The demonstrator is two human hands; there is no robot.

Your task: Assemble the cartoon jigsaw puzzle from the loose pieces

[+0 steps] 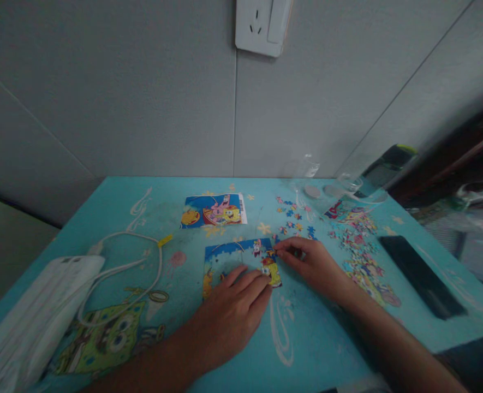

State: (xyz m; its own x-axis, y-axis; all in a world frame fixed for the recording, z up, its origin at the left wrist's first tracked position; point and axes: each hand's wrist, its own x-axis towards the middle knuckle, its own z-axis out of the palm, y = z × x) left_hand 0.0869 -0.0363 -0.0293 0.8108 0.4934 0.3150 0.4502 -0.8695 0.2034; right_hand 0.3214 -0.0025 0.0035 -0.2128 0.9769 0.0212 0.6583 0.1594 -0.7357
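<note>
A partly assembled jigsaw [225, 249] with a blue border and yellow cartoon parts lies on the turquoise table. My left hand [241, 300] rests palm down over its lower middle, fingers spread, hiding part of it. At its right edge, my right hand [306, 259] pinches with thumb and forefinger; whatever is between the fingertips is too small to make out. Behind the jigsaw lies a printed picture card [214, 210] with cartoon figures. Loose blue pieces [291, 213] are scattered behind my right hand, and a larger heap of mixed pieces [359, 251] lies farther right.
A white power strip [40, 316] with a looped white cable [159, 267] occupies the left side. At the right is a black phone-like slab [421, 275]. Clear containers [306, 168] stand at the back right, before a grey wall [163, 98] with a socket [260, 27].
</note>
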